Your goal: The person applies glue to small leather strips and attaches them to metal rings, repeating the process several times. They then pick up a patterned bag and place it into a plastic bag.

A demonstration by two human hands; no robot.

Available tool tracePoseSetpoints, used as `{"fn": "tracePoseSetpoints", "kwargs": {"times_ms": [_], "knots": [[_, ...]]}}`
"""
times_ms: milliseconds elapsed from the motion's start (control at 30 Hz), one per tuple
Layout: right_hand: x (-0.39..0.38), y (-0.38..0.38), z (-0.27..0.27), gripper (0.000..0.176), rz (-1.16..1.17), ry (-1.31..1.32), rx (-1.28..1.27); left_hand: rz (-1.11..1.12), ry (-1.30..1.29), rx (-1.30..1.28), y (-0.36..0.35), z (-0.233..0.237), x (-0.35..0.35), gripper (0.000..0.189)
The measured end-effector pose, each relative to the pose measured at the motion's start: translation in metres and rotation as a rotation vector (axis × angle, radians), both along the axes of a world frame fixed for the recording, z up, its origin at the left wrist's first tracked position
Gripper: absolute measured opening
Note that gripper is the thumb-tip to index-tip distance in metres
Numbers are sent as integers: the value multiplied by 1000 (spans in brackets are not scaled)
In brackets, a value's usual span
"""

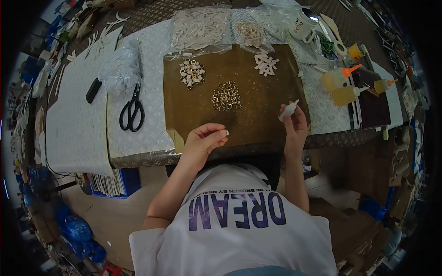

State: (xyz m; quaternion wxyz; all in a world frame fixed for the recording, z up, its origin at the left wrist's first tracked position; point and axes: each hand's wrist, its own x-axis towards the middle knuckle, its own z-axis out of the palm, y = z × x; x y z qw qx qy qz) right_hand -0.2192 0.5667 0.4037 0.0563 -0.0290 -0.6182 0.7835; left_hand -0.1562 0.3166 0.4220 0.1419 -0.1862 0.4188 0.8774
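My left hand (205, 139) is closed in a pinch near the front of a brown work mat, with a small pale strip piece (226, 132) between thumb and fingertips. My right hand (296, 131) grips a small white squeeze bottle (288, 110), its narrow nozzle pointing up and to the right. Ahead of both hands, loose gold metal rings (226, 96) lie piled on the mat (198, 112). Farther back are a cluster of gold rings with pale strips on them (191, 73) and a heap of loose pale strips (265, 64).
Black-handled scissors (132, 112) and a black object (93, 90) lie on the left. Plastic bags of pale pieces (201, 28) and metal parts (252, 34) sit at the back. A white mug (304, 25) and yellowish glue bottles (334, 79) stand on the right.
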Motion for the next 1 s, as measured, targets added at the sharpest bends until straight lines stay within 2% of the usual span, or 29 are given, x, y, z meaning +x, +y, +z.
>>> {"fn": "tracePoseSetpoints", "kwargs": {"times_ms": [133,233,433,633,733,767,867,900,933,1000], "knots": [[-10,6,-9,34,-83,49,91,-19,7,3,0,0,-1,15],[-25,15,-26,31,-166,153,282,-7,20,49,0,-2,0,12],[-31,16,-34,28,-198,224,557,-43,49,87,1,-2,0,20],[-29,8,-27,38,-283,271,638,-15,91,63,1,-7,-3,30],[-26,11,-29,41,-542,502,806,128,304,-420,-5,-28,-9,32],[-20,11,-30,34,-576,598,793,175,385,-510,-8,-33,-10,31],[-16,0,-27,23,-235,652,846,312,497,-905,-18,-61,-12,27],[-26,-13,-21,14,-117,614,796,321,554,-1002,-18,-55,-12,25],[-37,-23,-10,15,-106,550,876,333,607,-1105,-15,-48,-13,23],[-63,-56,10,17,-38,454,1002,381,681,-1094,-11,-58,-16,19]]}}
